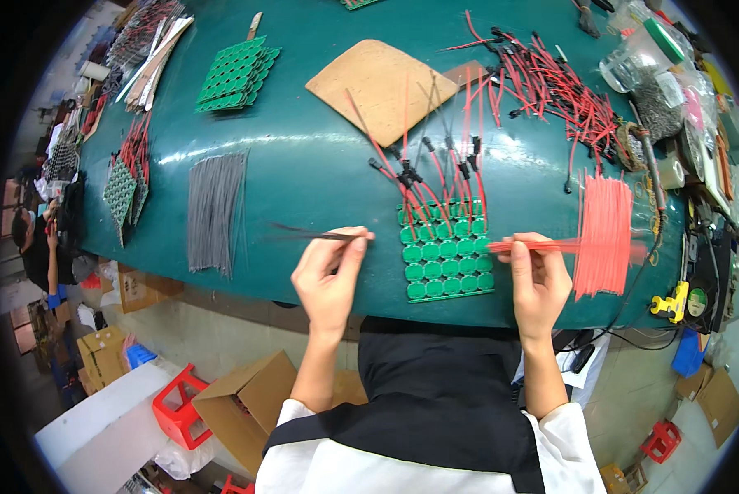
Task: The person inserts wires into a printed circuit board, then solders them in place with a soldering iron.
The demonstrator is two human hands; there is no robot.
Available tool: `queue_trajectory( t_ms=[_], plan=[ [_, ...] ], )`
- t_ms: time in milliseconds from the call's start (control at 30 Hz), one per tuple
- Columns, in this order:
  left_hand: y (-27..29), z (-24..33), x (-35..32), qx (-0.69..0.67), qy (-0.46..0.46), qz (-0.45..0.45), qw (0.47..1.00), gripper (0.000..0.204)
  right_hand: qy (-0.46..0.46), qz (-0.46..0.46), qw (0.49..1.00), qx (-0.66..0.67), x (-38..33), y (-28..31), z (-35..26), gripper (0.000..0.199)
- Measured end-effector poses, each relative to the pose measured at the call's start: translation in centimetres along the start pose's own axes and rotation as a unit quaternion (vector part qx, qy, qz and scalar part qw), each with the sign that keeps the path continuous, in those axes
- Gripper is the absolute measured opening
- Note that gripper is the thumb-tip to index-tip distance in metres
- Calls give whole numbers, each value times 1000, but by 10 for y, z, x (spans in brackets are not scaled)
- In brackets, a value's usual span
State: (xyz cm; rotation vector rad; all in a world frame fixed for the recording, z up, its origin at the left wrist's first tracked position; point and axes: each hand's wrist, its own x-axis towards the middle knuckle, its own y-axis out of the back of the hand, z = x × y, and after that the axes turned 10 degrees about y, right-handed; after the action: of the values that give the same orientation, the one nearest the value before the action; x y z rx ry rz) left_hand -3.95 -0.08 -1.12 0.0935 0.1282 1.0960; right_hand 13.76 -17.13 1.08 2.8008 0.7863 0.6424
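The left hand (327,281) has its fingers (351,258) closed on some thin black wires (324,235); the right hand (539,284) has its fingers closed on a bunch of red wires (546,246); between both hands, the green circuit board panel (449,268) lies on the table (304,165), with connector leads (481,194) at its far part; a grey wire bundle (215,214) lies at left, a red wire bundle (603,230) at right.

Black wires (327,236) and red wires (557,245) held beside green circuit panel (449,268).
Black bunch is pinched in left hand (327,278), red in right hand (541,281); gridded panel is laid flat, connector-tipped leads (406,176) bunched along its far edge.
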Motion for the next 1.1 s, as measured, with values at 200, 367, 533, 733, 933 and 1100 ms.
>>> queue_trajectory(
  t_ms=[200, 367, 533, 733, 933, 1100],
  plan=[
    [-20, 12, -2, -7, -22, -12, 1000, 13, 108, -87, 990, 19, 7, -60, -21, 12],
    [-20, 5, -1, 31, -47, -19, 998, 11, 134, -95, 986, -18, 6, -73, -14, 15],
    [-22, 12, 1, 60, -73, -6, 996, 10, 150, -96, 983, -36, 6, -74, -14, 16],
    [-23, 12, 1, 69, -83, 1, 994, 11, 155, -100, 982, -32, 5, -74, -11, 17],
    [-24, 13, 1, 83, -87, 5, 993, 12, 160, -99, 982, -25, 4, -74, -9, 16],
    [-23, 15, 1, 91, -91, 5, 992, 11, 162, -107, 980, -31, 5, -74, -12, 16]
  ],
)
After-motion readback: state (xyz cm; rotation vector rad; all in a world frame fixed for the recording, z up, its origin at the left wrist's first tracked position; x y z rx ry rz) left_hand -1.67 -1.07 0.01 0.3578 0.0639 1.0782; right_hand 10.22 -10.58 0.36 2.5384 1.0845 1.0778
